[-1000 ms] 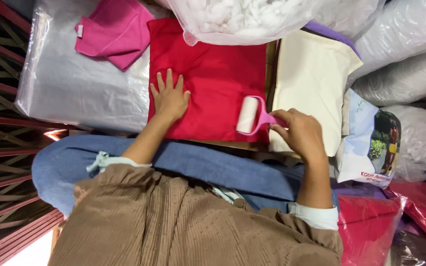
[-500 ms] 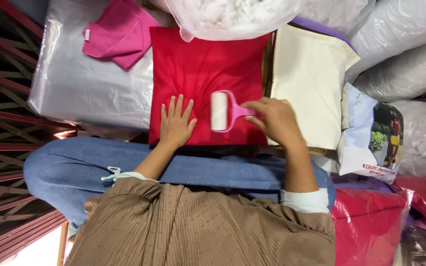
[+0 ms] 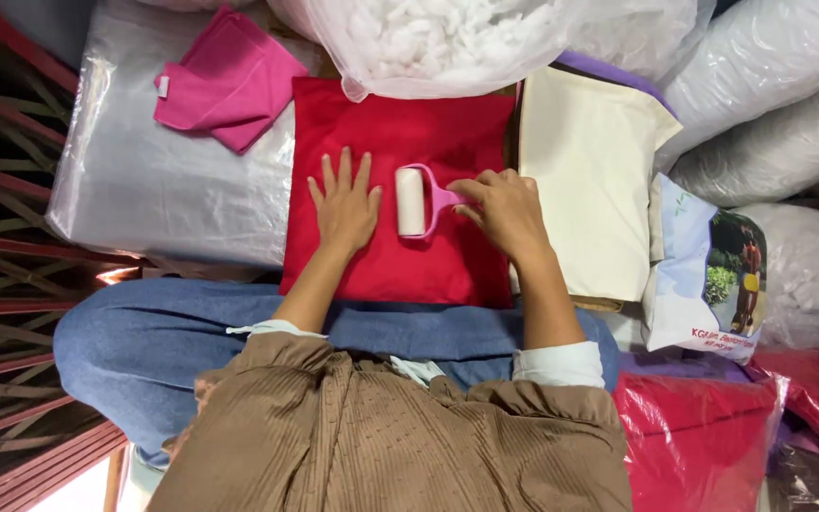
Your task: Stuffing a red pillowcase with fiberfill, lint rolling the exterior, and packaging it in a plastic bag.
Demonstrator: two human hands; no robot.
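A crowded storage corner, packed with plastic-wrapped bundles and bags, surrounds a person who sits cross-legged in blue trousers and a brown top, with a red cushion cover [image 3: 400,256] spread flat just beyond the knees. Nearest on that cover, the left hand [image 3: 346,207] lies open and flat, fingers spread, pressing the cloth down left of its middle. Just beside it the right hand [image 3: 502,209] is closed around the pink handle of a lint roller [image 3: 412,201], whose white drum rests on the cloth near the cover's centre, between the two hands. The step in hand looks like rolling lint off the cover, with the drum about midway across; the next stroke would seem to call for steady downward pressure and the flat hand keeping the cloth taut so it does not bunch. To the right edge of the cover lies a cream cloth [image 3: 594,180], and beyond that a printed bag [image 3: 708,265]. To the left sits a silvery wrapped bundle [image 3: 163,190] with a folded pink cloth [image 3: 229,81] on its far corner. Farthest, a clear bag of white stuffing [image 3: 466,38] overlaps the cover's far edge.
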